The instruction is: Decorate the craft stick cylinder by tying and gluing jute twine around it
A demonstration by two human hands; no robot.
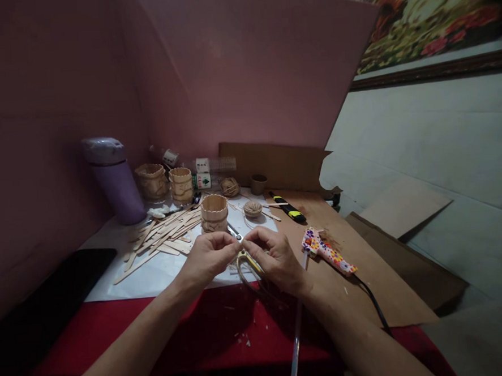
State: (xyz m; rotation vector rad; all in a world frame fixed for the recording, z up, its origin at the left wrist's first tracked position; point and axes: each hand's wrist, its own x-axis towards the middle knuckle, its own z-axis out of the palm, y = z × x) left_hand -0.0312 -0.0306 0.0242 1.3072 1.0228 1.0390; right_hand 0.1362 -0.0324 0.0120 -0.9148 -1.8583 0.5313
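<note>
My left hand (216,255) and my right hand (276,257) meet fingertip to fingertip above the table's front part. Both are pinched closed; whatever lies between the fingertips is too small to make out. Beneath them rests a pair of scissors (249,263) with yellowish handles, partly hidden by my right hand. Just behind my left hand stands a small cup of wooden craft sticks (214,213) with a scalloped rim. A ball of twine (252,209) sits beyond my right hand. Loose craft sticks (164,233) are heaped to the left.
A purple bottle (117,185) and two more stick cups (152,182) stand at the back left. On the cardboard (368,294) at right lie a flowered glue gun (328,251) with a long glue stick (298,344), and a yellow-black utility knife (288,207). A small brown pot (258,183) stands behind.
</note>
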